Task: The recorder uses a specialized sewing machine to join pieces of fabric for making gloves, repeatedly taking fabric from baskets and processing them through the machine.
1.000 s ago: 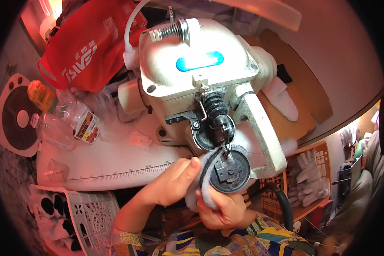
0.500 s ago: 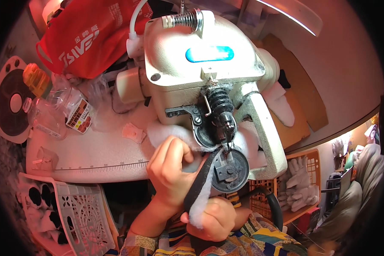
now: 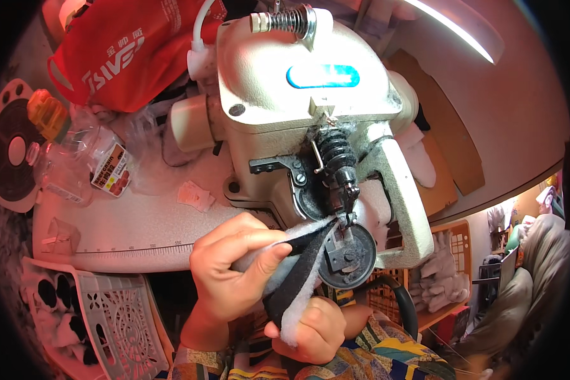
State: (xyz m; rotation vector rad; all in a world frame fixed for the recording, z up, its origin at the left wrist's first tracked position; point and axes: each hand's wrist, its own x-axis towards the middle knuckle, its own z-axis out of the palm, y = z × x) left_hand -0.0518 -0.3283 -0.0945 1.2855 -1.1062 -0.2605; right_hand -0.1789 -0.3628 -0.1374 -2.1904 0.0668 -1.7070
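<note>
A cream industrial sewing machine (image 3: pixel 263 126) stands in front of me, its black spring mechanism and round dark disc (image 3: pixel 360 271) pointing toward me. A piece of black fabric with fluffy white pile (image 3: pixel 305 275) runs down from the stitching point beside the disc, folded into two layers. My left hand (image 3: pixel 231 272) pinches the upper layer between thumb and fingers, left of the disc. Lower down, my right hand (image 3: pixel 316 326) is closed around the fabric's near end. The palm side of that hand is hidden.
On the white table (image 3: pixel 120 228), a paper scrap (image 3: pixel 195 196) and clear plastic jars (image 3: pixel 111 166) lie left of the machine. A white basket (image 3: pixel 123 323) of black-and-white pieces stands lower left. An orange basket (image 3: pixel 463 253) holds pale gloves at right. A red bag (image 3: pixel 133 57) lies behind.
My left hand has moved left and down from the stitching point, drawing the upper layer of fabric away from the lower one. My right hand has barely moved. The view has shifted slightly.
</note>
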